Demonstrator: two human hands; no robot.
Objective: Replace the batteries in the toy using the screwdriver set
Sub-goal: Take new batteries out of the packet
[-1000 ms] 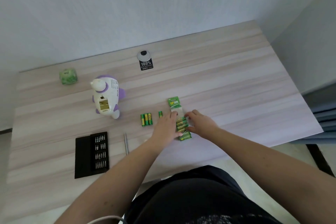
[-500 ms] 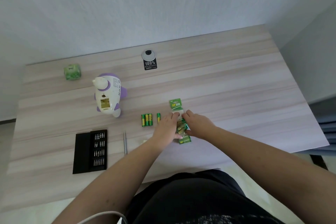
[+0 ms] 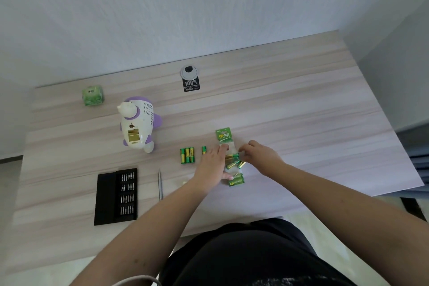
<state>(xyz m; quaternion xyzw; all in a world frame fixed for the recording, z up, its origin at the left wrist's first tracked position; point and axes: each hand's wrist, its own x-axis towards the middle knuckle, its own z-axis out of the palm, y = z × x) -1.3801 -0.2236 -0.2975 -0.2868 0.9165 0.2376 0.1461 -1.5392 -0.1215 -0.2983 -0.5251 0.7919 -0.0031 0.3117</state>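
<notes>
A white and purple toy lies on its back at the left with its battery bay uncovered. A green battery pack lies in the middle of the table. My left hand presses flat on the pack's left side. My right hand pinches a green battery at the pack's torn middle. Three loose batteries lie side by side left of my hands, with one more battery beside them. A black screwdriver bit case lies open at the front left, and the screwdriver handle is to its right.
A green cube-shaped object sits at the back left. A round cable grommet with a black sticker is at the back centre. The wooden table meets a white wall behind. The table's front edge is close to my body.
My right hand has shifted slightly and now pinches one battery at the opened pack. My left hand stays pressed on the pack. The camera view has tilted a little.
</notes>
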